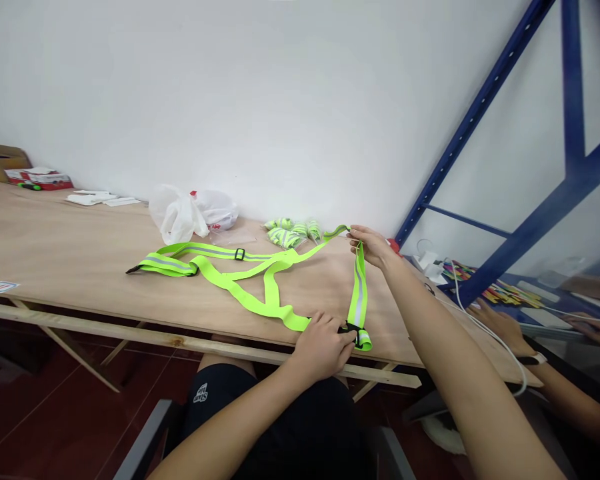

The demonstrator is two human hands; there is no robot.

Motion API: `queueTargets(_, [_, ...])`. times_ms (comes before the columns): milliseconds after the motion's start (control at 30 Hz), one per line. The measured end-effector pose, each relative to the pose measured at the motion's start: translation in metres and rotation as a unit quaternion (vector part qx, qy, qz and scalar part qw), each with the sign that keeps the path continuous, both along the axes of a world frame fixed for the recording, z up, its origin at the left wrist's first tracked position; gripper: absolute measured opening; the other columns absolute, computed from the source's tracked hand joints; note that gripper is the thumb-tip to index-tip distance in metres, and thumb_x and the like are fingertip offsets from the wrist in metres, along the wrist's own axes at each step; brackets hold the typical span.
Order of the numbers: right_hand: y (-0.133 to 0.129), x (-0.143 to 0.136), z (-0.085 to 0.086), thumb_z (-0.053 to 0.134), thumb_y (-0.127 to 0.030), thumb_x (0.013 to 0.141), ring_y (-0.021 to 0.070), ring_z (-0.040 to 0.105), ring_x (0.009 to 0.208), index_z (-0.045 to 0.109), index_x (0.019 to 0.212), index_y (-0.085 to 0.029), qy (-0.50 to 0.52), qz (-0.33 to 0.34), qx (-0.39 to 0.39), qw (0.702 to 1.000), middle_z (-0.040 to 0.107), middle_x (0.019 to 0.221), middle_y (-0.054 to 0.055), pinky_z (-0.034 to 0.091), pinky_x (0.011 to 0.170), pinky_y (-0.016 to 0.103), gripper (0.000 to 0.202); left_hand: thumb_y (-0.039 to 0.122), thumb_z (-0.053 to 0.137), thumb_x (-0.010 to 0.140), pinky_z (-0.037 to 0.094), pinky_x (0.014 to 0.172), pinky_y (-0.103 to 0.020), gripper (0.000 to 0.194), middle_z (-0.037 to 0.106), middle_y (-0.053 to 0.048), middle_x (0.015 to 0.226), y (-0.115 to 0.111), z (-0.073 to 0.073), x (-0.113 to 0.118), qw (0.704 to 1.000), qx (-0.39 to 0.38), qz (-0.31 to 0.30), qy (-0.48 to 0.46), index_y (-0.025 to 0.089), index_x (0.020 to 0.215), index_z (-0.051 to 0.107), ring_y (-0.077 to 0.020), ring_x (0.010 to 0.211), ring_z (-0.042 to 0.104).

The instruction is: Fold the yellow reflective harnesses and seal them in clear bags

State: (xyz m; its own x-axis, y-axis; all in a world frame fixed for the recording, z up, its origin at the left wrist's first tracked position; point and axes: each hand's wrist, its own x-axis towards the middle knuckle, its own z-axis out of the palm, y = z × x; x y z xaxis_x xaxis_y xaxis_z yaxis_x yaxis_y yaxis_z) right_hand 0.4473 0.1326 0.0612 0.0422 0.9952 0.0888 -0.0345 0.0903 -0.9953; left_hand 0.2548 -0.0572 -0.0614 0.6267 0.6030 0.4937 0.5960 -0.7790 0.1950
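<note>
A neon-yellow reflective strap harness (253, 300) with grey stripes is spread over the wooden table in front of me. At the table's front edge my left hand (325, 343) is closed on its black buckle (350, 329), fingers partly hiding it. Farther back, my right hand (373, 245) pinches a strap, lifting it off the wood. From there one length of strap (359, 287) hangs down to the buckle, and another runs left along the table. A black slider (239, 255) sits on the back strap. The harness's left end has a dark tip (133, 269).
Bundled reflective straps in clear wrap (293, 232) and white plastic bags (193, 212) lie along the wall. A cardboard box (3, 159) stands far left. At right are a blue metal frame (480, 100), a white cable (500, 340) and another person's hand (497, 327).
</note>
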Motion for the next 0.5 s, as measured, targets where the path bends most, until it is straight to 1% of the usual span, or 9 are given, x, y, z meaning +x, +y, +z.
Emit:
queueTargets(100, [0.004, -0.002, 0.000, 0.079, -0.014, 0.071, 0.0101, 0.058, 0.055, 0.059, 0.104, -0.024, -0.027, -0.023, 0.014, 0.999, 0.065, 0.075, -0.003, 0.051, 0.050, 0.022, 0.040, 0.030, 0.049, 0.100, 0.045, 0.091, -0.042, 0.028, 0.067, -0.008, 0.110, 0.000, -0.001, 0.000, 1.000, 0.004, 0.002, -0.002, 0.024, 0.116, 0.071, -0.0245, 0.099, 0.059])
queueTargets(200, [0.012, -0.005, -0.003, 0.079, -0.011, 0.068, 0.0097, 0.057, 0.054, 0.055, 0.107, -0.024, -0.052, -0.049, 0.028, 0.997, 0.061, 0.071, -0.005, 0.051, 0.047, 0.020, 0.048, 0.031, 0.050, 0.100, 0.045, 0.090, -0.042, 0.028, 0.067, -0.008, 0.111, 0.000, -0.002, 0.001, 1.000, 0.005, 0.005, -0.002, 0.024, 0.116, 0.071, -0.0247, 0.100, 0.059])
queueTargets(400, [0.030, -0.016, -0.013, 0.079, -0.009, 0.063, 0.0093, 0.059, 0.056, 0.054, 0.110, -0.024, -0.113, -0.074, 0.050, 0.990, 0.060, 0.079, -0.005, 0.054, 0.048, 0.021, 0.055, 0.029, 0.050, 0.099, 0.046, 0.090, -0.041, 0.027, 0.067, -0.009, 0.107, -0.001, -0.001, 0.001, 1.000, 0.008, 0.007, 0.001, 0.023, 0.115, 0.071, -0.0248, 0.099, 0.058])
queueTargets(500, [0.034, -0.019, -0.015, 0.080, -0.007, 0.062, 0.0080, 0.058, 0.053, 0.055, 0.114, -0.024, -0.157, -0.086, 0.060, 0.982, 0.062, 0.084, -0.004, 0.052, 0.044, 0.020, 0.060, 0.030, 0.050, 0.099, 0.046, 0.091, -0.041, 0.027, 0.067, -0.009, 0.108, 0.000, -0.001, 0.001, 1.000, 0.010, 0.007, 0.002, 0.023, 0.115, 0.071, -0.0246, 0.099, 0.058])
